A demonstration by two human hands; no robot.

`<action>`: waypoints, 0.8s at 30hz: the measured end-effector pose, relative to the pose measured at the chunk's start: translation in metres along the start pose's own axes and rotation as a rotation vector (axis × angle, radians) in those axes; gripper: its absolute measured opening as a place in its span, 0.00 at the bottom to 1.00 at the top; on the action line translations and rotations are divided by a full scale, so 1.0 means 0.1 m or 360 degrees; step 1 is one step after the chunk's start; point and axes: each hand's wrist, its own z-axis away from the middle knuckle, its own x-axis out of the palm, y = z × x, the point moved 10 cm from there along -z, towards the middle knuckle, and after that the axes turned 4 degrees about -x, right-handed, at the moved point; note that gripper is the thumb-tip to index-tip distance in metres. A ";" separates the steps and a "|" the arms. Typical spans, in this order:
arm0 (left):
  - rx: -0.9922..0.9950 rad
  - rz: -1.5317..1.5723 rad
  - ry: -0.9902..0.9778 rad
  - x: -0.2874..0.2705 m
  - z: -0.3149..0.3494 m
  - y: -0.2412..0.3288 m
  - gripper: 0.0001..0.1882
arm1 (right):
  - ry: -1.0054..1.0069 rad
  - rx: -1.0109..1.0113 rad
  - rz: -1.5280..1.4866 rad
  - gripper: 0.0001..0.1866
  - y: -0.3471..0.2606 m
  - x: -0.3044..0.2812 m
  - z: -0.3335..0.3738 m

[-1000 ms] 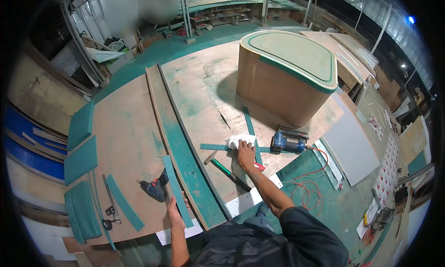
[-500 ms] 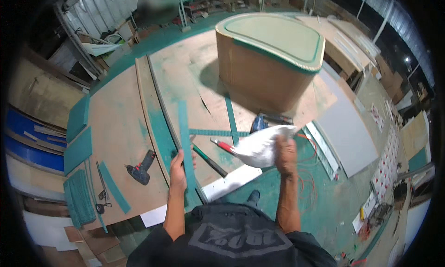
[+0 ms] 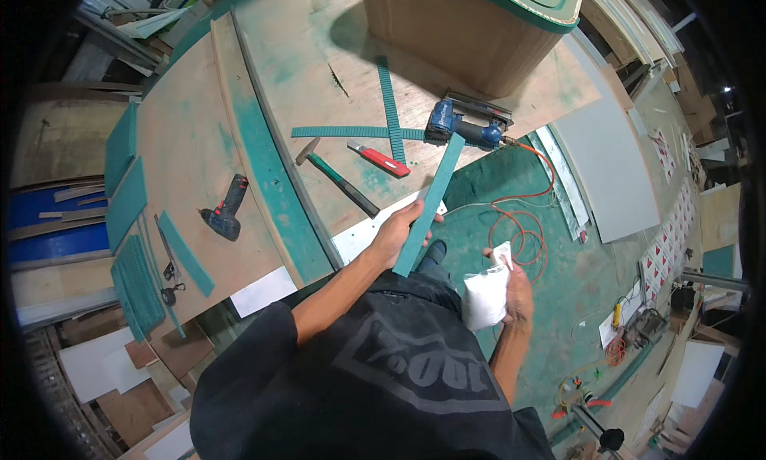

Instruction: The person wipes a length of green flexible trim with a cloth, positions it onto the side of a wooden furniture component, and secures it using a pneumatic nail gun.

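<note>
My left hand (image 3: pixel 389 238) is closed around a flat green strip (image 3: pixel 431 205), tilted just above the table's near edge. Lower and to the right, my right hand (image 3: pixel 519 296) grips the top of a white plastic bag (image 3: pixel 484 300) with a rounded, filled body. Its contents cannot be made out. On the table beyond the strip lie a red utility knife (image 3: pixel 381 158), a hammer (image 3: pixel 339 179) with a green and black handle, and a blue air nailer (image 3: pixel 463 126). Two ribbed green strips (image 3: pixel 343 131) cross beside the nailer.
A large curved wooden cabinet (image 3: pixel 455 37) with a green-edged top stands at the table's far side. A cordless drill (image 3: pixel 226 209) and scissors (image 3: pixel 168 272) lie left of a long raised rail (image 3: pixel 279 153). An orange air hose (image 3: pixel 545 161) drops from the nailer to the green floor.
My right hand has brought the white bag down and nearer my body, off the table area. My left hand has moved right with the strip. The view has tilted downward.
</note>
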 end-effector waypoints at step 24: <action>-0.0177 0.0217 -0.0063 0.05 -0.25 0.00 0.19 | -0.0501 0.0098 -0.0355 0.23 0.75 0.16 -0.30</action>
